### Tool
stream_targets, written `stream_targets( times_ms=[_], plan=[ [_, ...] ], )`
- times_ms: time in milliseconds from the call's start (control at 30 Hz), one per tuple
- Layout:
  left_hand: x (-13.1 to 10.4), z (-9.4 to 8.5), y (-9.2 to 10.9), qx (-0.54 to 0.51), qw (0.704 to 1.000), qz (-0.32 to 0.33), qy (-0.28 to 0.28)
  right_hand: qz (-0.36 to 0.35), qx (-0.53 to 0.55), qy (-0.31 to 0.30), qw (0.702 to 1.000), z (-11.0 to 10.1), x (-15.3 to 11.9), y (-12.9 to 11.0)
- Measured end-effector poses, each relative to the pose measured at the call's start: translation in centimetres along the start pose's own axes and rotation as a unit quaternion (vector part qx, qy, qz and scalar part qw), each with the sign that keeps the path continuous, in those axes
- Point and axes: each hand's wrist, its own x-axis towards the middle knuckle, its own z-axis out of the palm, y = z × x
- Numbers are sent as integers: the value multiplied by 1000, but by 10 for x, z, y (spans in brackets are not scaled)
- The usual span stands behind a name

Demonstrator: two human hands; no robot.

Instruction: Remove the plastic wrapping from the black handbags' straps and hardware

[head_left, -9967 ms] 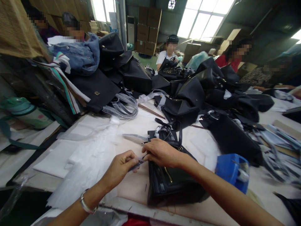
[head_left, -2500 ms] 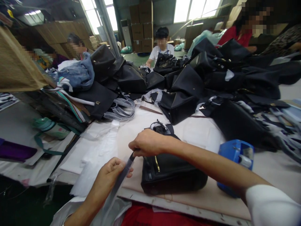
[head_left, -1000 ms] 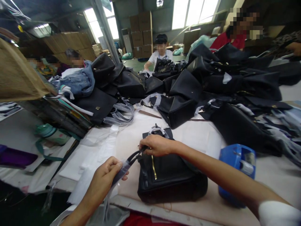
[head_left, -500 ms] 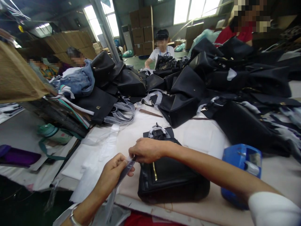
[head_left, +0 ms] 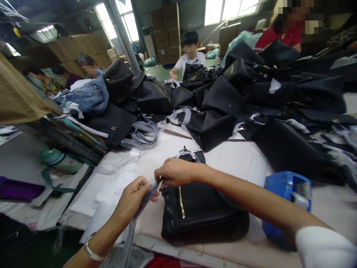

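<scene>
A black handbag (head_left: pixel 206 212) with a gold zip on its front lies before me on the table, its top handle (head_left: pixel 192 154) wrapped in pale film. Beside the bag's left end, my left hand (head_left: pixel 136 195) is closed around a dark strap in a clear plastic sleeve (head_left: pixel 145 203), which hangs down past my wrist. The fingertips of my right hand (head_left: pixel 175 172) pinch the strap's upper end, just above the bag's left corner. What exactly lies under those fingertips is hidden.
Black bags (head_left: pixel 220 126) are heaped across the table's far side. A blue tape dispenser (head_left: pixel 287 208) stands by my right forearm. White sheets (head_left: pixel 111 186) lie on the left, near a green-lidded bottle (head_left: pixel 60 160) and a purple case (head_left: pixel 21 189). Several people sit beyond.
The view has shifted slightly. My right hand has risen a little at the strap's end, and both hands keep their grip. The handbag stays on the table.
</scene>
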Motion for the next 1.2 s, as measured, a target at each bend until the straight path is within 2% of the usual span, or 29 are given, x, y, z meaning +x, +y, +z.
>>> stream_targets(
  times_ms=[100,167,333,467,600,700,1000,1100,1200],
  plan=[
    [2,-5,1,13,1000,-15,22,62,16,12,998,-5,-13,13],
    [4,-5,2,13,1000,-13,25,79,3,14,997,-5,-15,16],
    [14,7,4,0,1000,5,-1,17,-6,4,1000,3,-8,8],
    [16,8,7,26,1000,14,0,37,144,24,989,-1,-19,18],
    [21,8,7,35,999,19,8,49,373,33,926,1,-30,38],
    [27,11,6,33,999,28,4,50,434,54,898,7,-28,44],
    [41,20,7,78,997,1,-11,21,410,25,912,-1,-27,59],
    [44,26,2,59,998,-16,-8,30,369,15,929,1,-25,59],
    [47,33,-3,48,999,-1,0,30,331,-10,943,3,-18,54]
  ],
)
